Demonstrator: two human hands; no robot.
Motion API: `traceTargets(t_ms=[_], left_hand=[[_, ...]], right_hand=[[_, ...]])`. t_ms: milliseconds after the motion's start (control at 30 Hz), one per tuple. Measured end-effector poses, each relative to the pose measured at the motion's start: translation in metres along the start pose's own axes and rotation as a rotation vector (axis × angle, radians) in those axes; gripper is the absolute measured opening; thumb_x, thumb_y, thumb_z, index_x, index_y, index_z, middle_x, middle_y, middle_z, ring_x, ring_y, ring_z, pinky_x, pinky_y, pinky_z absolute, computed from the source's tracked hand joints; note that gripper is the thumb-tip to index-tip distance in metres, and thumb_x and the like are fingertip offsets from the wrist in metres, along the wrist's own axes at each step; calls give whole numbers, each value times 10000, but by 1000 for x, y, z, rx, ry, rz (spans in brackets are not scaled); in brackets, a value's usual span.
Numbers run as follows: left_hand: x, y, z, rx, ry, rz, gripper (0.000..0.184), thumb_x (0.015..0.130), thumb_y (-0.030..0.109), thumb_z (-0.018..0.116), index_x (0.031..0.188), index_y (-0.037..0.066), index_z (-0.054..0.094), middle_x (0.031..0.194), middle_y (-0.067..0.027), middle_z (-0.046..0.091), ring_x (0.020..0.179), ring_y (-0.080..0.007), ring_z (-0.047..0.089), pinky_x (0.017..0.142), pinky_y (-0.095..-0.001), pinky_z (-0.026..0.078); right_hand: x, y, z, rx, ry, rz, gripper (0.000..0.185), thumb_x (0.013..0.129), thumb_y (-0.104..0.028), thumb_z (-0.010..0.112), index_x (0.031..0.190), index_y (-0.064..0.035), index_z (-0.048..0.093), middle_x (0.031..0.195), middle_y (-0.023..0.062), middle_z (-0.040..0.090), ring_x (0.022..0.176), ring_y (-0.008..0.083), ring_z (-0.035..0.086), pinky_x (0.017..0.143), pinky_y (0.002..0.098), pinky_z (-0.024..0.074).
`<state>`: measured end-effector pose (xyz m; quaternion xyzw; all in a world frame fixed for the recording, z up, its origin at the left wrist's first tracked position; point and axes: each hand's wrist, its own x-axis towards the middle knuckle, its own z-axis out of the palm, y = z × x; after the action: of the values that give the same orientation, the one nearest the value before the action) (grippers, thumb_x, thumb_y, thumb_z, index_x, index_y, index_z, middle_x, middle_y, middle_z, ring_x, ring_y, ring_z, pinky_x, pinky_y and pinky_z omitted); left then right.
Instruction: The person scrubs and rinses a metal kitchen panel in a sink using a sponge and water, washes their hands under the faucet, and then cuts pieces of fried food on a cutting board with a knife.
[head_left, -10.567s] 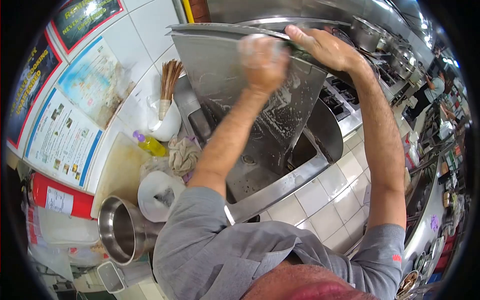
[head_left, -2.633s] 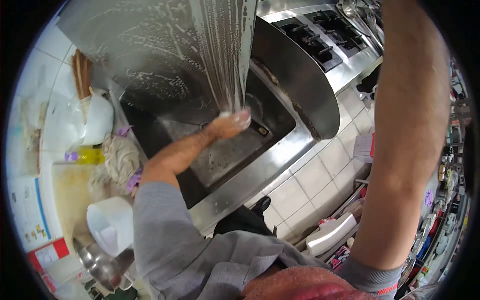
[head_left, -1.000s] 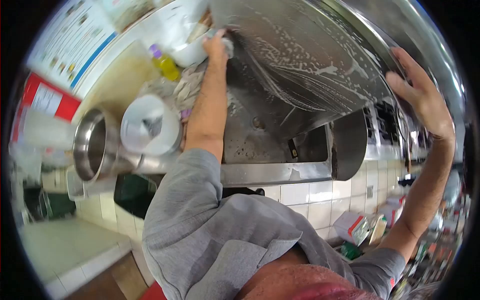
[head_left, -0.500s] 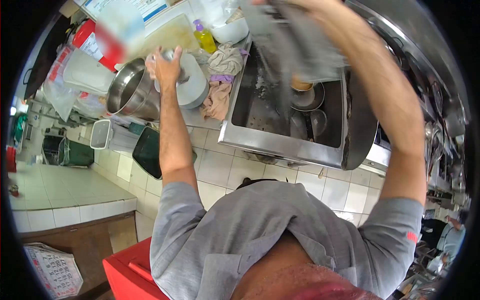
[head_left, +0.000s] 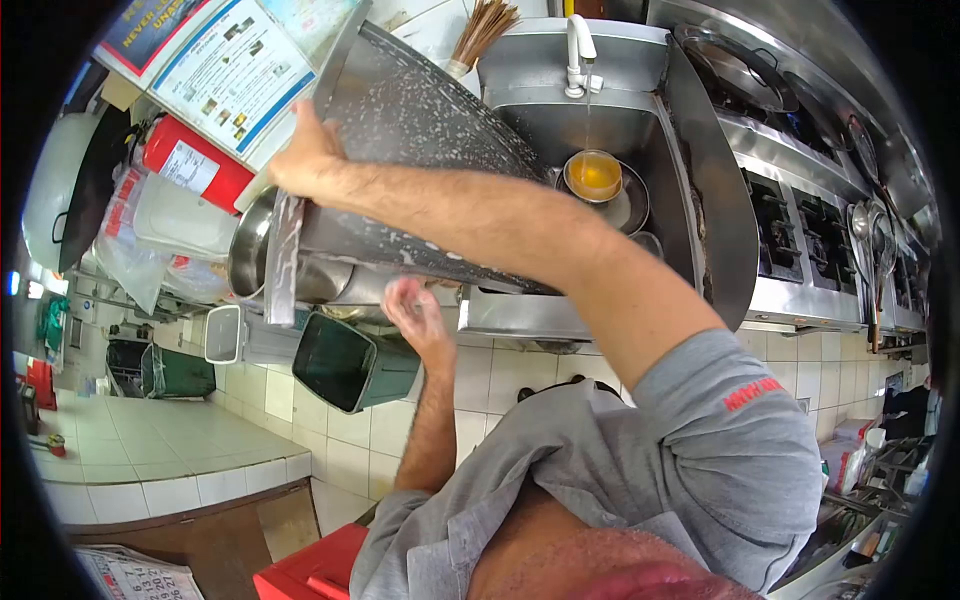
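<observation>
Steel panel (head_left: 405, 115), soapy, partly blocks pot (head_left: 250, 240) | right hand (head_left: 308, 160) grips its end | left hand (head_left: 418, 315) loosely open below | faucet (head_left: 580, 52) runs into bowl (head_left: 595, 177)

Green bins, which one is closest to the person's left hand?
The near green bin, just by the left hand. The far green bin stands beyond the grey bin.

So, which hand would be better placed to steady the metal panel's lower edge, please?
Left, I'd say: the left hand is near the lower edge of the metal panel, while the right hand seems occupied gripping its far end.
</observation>
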<state>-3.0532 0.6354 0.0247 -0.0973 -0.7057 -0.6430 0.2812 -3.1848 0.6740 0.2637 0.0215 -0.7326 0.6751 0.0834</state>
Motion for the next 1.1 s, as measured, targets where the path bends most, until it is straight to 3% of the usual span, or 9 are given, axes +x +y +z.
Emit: traceTargets(t_ms=[233, 267, 500, 600, 700, 767, 900, 1000, 1100], left_hand=[[-33, 4, 53, -6, -368, -34, 301, 808, 66, 629, 1078, 10, 507, 997, -104, 509, 900, -209, 518, 824, -340, 434], [-27, 19, 70, 54, -461, -41, 294, 798, 68, 635, 1064, 14, 522, 973, -105, 528, 875, -215, 528, 812, -339, 440], [26, -41, 210, 246, -790, -45, 332, 791, 80, 652, 1095, 15, 537, 1084, -98, 553, 893, -205, 585, 784, -325, 479], [61, -79, 281, 270, -826, -35, 308, 805, 86, 626, 1093, 2, 557, 1070, -135, 581, 941, -239, 590, 820, -328, 469], [97, -102, 347, 304, -914, -223, 314, 818, 104, 599, 1111, -5, 569, 1073, -163, 611, 994, -254, 589, 846, -332, 461], [114, -113, 384, 380, -930, -173, 309, 820, 121, 588, 1097, -17, 576, 1052, -164, 627, 1001, -242, 595, 852, -328, 460], [154, -107, 438, 300, -966, -48, 235, 845, 141, 575, 1009, -27, 593, 843, -89, 651, 643, -167, 612, 616, -298, 486], [168, -94, 462, 37, -894, -387, 192, 866, 173, 574, 967, 11, 599, 780, -36, 624, 587, -119, 571, 549, -243, 449], [169, -91, 469, -195, -819, -673, 166, 882, 197, 568, 956, 51, 587, 735, 1, 588, 550, -84, 529, 492, -200, 398]], right_hand=[[31, 62, -73, 353, -492, -140, 515, 796, -181, 636, 1248, -52, 426, 1087, 180, 540, 754, 225, 616, 539, 291, 526], [34, 87, -103, 345, -387, -161, 346, 846, -173, 613, 1157, -45, 538, 868, 67, 612, 713, 128, 583, 545, 260, 502], [144, 323, -332, 1139, 365, 344, 173, 864, -152, 543, 717, -64, 520, 564, 62, 487, 494, 213, 491, 485, 321, 443], [162, 355, -370, 1291, 28, 268, 249, 867, -229, 552, 661, -99, 504, 519, 43, 463, 487, 211, 479, 479, 326, 428], [166, 332, -371, 803, 177, 332, 263, 854, -288, 586, 683, -96, 534, 497, 28, 459, 434, 217, 485, 486, 343, 438], [176, 338, -380, -228, 402, 143, 260, 812, -335, 624, 781, -81, 579, 533, 66, 520, 565, 284, 532, 600, 424, 465], [206, 381, -426, -966, 838, -9, 474, 795, -347, 650, 1186, -113, 517, 988, 129, 608, 656, 278, 555, 636, 404, 478], [215, 379, -456, 129, 411, 311, 611, 786, -341, 680, 1292, -95, 443, 1084, 136, 562, 681, 207, 568, 565, 336, 483], [225, 395, -466, 260, 382, 245, 653, 775, -297, 707, 1310, -53, 421, 1038, 113, 584, 664, 137, 555, 489, 273, 459]])
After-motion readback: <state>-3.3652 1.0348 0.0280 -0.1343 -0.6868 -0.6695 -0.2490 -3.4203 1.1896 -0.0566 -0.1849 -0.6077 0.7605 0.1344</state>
